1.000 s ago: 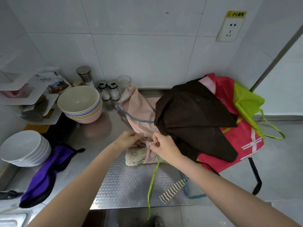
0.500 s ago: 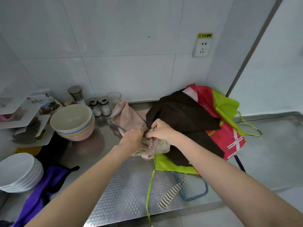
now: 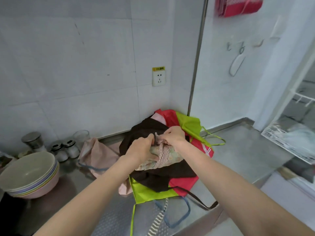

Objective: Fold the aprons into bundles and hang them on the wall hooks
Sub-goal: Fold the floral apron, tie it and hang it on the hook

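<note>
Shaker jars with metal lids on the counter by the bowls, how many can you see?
3: a taller jar against the wall, and two short shakers side by side behind the bowl stack. More could be hidden behind the bowls.

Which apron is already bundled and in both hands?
The floral apron, rolled and strap-tied, gripped by left hand and right hand; the brown apron and others lie loose.

Premises: a kitchen, likely a working one. Evidence: stainless-steel counter [image 3: 242, 147] with raised rear edge; white tiled wall [image 3: 68, 65] carrying a labelled power socket [image 3: 158, 79]; stacked bowls [image 3: 29, 176]; lidded seasoning jars [image 3: 66, 149]; wall hooks [image 3: 242, 46]; aprons [image 3: 153, 133] heaped on the counter.
</note>
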The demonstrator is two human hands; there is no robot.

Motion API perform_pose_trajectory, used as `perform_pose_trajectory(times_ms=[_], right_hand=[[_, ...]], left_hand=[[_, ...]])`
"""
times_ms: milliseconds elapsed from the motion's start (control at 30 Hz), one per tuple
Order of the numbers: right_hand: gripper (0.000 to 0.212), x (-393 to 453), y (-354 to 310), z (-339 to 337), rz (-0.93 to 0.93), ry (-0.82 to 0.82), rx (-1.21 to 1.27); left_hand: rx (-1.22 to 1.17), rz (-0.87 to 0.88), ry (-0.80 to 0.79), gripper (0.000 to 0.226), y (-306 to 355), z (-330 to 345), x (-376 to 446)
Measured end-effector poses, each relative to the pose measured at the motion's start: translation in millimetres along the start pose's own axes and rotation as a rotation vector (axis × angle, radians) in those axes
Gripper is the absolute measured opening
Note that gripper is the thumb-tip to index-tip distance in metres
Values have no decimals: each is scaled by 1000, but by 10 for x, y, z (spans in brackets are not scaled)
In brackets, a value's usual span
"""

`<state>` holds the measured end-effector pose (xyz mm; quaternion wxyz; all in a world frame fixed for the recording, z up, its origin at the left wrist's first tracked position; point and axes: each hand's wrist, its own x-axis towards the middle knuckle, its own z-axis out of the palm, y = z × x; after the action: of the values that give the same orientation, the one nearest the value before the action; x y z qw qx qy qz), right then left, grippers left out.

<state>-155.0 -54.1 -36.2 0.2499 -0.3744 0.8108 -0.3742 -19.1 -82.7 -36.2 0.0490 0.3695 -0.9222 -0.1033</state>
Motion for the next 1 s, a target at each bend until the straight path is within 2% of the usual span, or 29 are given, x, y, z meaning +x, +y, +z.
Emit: perform_pose_trajectory(times_ms=[133,200,267,333,400,500,533,600,633,700,767,867,1000], right_hand=[[35,124,155,-439,28,111,38],[32,243,253,-661,64,133,146],[30,371,337,-880,103,52,366],[29,557,440,-1147,82,-55,449],[27,781,533,-1415,-2,-116,286],[16,1157,632,-1847,-132,-133,-125],[21,1337,700,-2055,-169,-126,-260],[28,1547,765,-2326,-191,-123,-359],[25,1671,833,-2503,-194,-121,-335],[20,1855,945,-2728,-163,-166,-109],[23,2012,1051,-2901,-191,-210,100],[24,2176,1167,-3054,-328,-227,137],[22,2205,1254,-3167,-418,-245,277]], left_hand=[[86,63,22,57,376,11,267],[109,94,46,61,572,29,454],[100,110,76,65,750,45,655],[33,103,120,60,952,79,888],[12,83,151,55,1175,121,1163],[84,59,179,58,1623,210,1675],[92,40,184,58,1846,255,1887],[106,12,186,57,2133,273,2134],[95,-5,190,56,2285,273,2281],[58,-40,221,58,2460,244,2454],[-21,-37,250,70,2576,201,2587],[-104,-11,207,96,2656,157,2762],[-172,-13,130,94,2686,131,2888]])
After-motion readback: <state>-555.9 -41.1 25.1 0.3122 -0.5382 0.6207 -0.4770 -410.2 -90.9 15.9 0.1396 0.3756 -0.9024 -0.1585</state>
